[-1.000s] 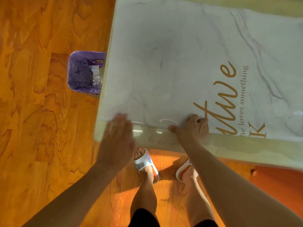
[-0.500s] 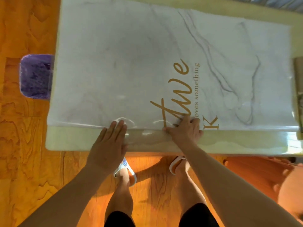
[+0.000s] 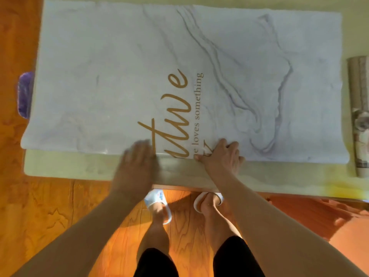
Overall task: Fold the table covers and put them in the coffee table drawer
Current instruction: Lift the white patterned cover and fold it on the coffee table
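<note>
A white marble-print table cover (image 3: 111, 76) with gold script lies flat across the pale coffee table (image 3: 65, 168). Its near edge is a fold that runs along the table's front. My left hand (image 3: 137, 162) lies flat on that near edge, fingers straight, blurred by motion. My right hand (image 3: 221, 156) rests on the same edge a little to the right, fingers bent, thumb tip at the fold. Whether the thumb pinches the cover is not clear. A second cover, rolled into a tube (image 3: 359, 120), lies at the table's right end.
A purple bin (image 3: 25, 94) stands on the wooden floor (image 3: 40, 206) behind the table's left end. An orange cushion or seat (image 3: 329, 222) sits low at the right. My feet in white slippers stand against the table's front edge.
The view has shifted right along the table. My left hand has slid right along the cover's near edge, closer to the right hand. The right hand has also moved right along the fold.
</note>
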`<state>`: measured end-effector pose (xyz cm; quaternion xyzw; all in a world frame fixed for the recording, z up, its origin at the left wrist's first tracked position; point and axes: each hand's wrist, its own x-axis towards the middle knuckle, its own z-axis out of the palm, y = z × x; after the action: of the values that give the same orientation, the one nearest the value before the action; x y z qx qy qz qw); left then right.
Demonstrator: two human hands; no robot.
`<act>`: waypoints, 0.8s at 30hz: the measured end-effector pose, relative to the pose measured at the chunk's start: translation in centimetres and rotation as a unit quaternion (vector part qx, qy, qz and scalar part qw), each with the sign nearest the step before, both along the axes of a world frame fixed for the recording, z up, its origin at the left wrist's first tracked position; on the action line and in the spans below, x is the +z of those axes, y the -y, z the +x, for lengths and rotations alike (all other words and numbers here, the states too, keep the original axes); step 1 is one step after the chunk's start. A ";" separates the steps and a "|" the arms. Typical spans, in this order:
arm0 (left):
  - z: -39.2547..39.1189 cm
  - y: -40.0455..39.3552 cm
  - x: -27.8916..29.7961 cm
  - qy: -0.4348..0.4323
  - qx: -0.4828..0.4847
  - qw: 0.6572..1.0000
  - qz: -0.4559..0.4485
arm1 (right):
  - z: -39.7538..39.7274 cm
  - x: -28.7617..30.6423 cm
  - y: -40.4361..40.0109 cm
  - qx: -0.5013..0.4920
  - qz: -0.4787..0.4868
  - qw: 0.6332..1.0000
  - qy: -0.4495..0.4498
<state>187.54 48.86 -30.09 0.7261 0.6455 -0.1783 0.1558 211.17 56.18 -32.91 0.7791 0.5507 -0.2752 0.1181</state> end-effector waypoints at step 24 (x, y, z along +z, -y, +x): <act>6.6 -0.1 -1.2 0.019 -0.059 0.995 -0.084 | 22.3 2.0 -2.3 -0.111 -0.034 0.990 0.083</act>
<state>194.11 48.95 -31.32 0.7508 0.5811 -0.2268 0.2175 233.48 58.48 -30.89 0.8509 0.4395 -0.2398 0.1588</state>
